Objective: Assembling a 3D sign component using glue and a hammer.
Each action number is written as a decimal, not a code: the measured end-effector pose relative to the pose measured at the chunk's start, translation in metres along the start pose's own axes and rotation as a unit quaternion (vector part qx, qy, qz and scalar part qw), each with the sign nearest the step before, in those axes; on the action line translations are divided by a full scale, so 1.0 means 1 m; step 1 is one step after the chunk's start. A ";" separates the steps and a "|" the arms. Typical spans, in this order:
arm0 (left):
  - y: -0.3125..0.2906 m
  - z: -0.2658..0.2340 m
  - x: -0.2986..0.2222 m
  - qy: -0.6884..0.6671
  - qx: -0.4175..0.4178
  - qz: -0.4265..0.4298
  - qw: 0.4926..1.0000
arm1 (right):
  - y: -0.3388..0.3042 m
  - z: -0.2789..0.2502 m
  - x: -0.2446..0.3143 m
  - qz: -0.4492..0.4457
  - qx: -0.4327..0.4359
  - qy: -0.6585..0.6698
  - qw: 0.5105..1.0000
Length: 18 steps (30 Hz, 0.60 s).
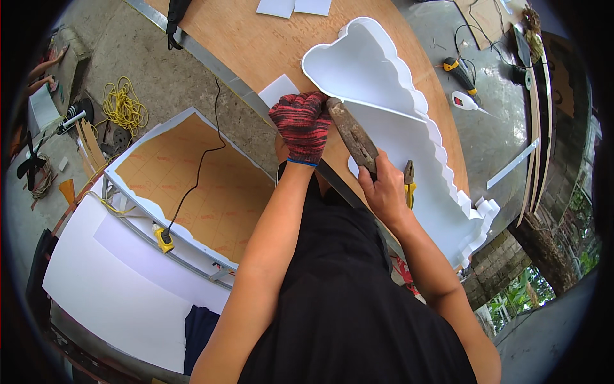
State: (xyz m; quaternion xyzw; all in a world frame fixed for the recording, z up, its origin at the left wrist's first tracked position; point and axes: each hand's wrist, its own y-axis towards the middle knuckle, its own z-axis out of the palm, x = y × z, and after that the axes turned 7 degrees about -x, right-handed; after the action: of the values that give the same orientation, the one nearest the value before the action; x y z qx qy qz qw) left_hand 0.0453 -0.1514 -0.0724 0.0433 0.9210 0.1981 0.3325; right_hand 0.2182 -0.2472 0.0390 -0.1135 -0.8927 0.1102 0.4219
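At upper centre of the frame, a rusty metal bar [350, 131] is gripped in the bare right hand [387, 192], its long axis slanted up-left toward the gloved left hand [300, 126], closed in a fist, its contents hidden. Yellow-handled pliers [410, 185] are seen against a divided white tray [377, 61].

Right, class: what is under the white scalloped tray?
A wooden board shows around the upper part of the tray, to its left and right. What lies directly beneath the tray is covered and cannot be seen.
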 end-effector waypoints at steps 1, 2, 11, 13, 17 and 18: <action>-0.001 0.000 0.002 0.001 0.000 0.000 1.000 | -0.001 0.000 0.000 -0.007 -0.004 0.001 1.000; -0.001 0.000 0.004 0.014 -0.001 -0.004 1.000 | -0.001 0.000 0.000 -0.007 -0.003 0.002 1.000; -0.002 0.000 0.003 -0.006 -0.005 -0.005 1.000 | 0.001 0.002 0.000 -0.009 0.008 -0.008 1.000; -0.001 0.000 0.003 -0.021 0.000 -0.003 1.000 | -0.003 0.000 -0.001 -0.023 -0.007 0.006 1.000; -0.004 0.000 0.002 -0.006 0.000 -0.010 1.000 | 0.002 0.000 0.000 -0.012 0.012 -0.019 1.000; -0.003 0.001 0.001 -0.006 0.010 -0.014 1.000 | -0.001 -0.005 0.001 -0.019 0.012 -0.012 1.000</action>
State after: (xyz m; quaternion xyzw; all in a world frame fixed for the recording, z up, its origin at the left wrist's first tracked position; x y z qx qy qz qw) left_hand 0.0454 -0.1543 -0.0745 0.0352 0.9216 0.1844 0.3398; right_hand 0.2217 -0.2470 0.0432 -0.0900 -0.8983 0.1146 0.4145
